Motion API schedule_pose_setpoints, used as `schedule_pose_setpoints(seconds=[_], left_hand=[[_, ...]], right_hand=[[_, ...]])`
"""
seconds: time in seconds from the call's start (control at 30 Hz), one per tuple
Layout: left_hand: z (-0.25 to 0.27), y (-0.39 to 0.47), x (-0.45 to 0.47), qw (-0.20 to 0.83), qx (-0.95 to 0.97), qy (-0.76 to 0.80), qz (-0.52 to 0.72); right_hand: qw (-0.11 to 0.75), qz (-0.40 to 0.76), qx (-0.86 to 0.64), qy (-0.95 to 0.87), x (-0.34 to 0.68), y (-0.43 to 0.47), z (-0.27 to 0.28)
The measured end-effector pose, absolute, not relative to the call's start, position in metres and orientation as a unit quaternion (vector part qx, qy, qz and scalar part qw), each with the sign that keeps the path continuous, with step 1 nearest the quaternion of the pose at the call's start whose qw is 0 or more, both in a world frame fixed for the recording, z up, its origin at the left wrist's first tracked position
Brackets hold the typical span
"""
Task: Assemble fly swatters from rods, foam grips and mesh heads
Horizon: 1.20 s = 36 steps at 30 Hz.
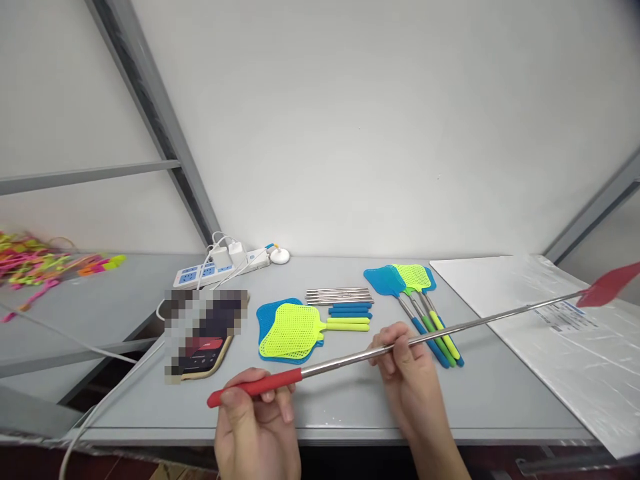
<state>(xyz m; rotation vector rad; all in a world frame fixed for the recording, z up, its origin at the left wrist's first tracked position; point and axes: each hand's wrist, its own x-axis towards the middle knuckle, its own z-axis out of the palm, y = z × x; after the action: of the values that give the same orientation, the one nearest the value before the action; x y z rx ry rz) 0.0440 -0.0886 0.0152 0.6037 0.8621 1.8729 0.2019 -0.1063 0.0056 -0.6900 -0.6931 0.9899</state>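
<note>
A red fly swatter (345, 361) with a long, extended metal rod stretches across my view, its red head far to the right. My left hand (257, 427) grips it by the red handle. Further along, my right hand (407, 370) pinches the metal rod between thumb and fingers. Behind my hands lie loose yellow-green and blue swatter heads (293, 330), two yellow-green handles (349, 325), blue handles (350, 311) and several metal rods (339, 295). Several whole fly swatters (425, 313) in blue, green and yellow-green lie beyond my right hand.
A phone (213, 340), partly blurred out, lies at the left near a white power strip (220, 269) with plugs and cables. A white plastic-wrapped package (545, 333) covers the table's right side. Colourful tangled items (45, 263) lie at the far left. The grey table's front edge (340, 433) runs below.
</note>
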Motion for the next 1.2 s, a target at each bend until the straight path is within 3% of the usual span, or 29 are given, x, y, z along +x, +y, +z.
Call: schedule_pose_setpoints(seconds=[0.3,0.67,1.07,1.2], left_hand=[[0.023,-0.092,0.058,0.504,0.167,0.339,0.777],[0.027,-0.096,0.06,0.514,0.208,0.334,0.762],[0.031,-0.074,0.041,0.525,0.168,0.336,0.764],[0.031,-0.08,0.053,0.531,0.138,0.318,0.773]], right_hand=[[0.748,0.42,-0.359,-0.367,0.198,-0.11,-0.001],[0.687,0.441,-0.341,-0.466,0.206,-0.118,-0.001],[0.771,0.397,-0.351,-0.354,0.225,-0.124,0.002],[0.754,0.382,-0.383,-0.373,0.209,-0.122,0.005]])
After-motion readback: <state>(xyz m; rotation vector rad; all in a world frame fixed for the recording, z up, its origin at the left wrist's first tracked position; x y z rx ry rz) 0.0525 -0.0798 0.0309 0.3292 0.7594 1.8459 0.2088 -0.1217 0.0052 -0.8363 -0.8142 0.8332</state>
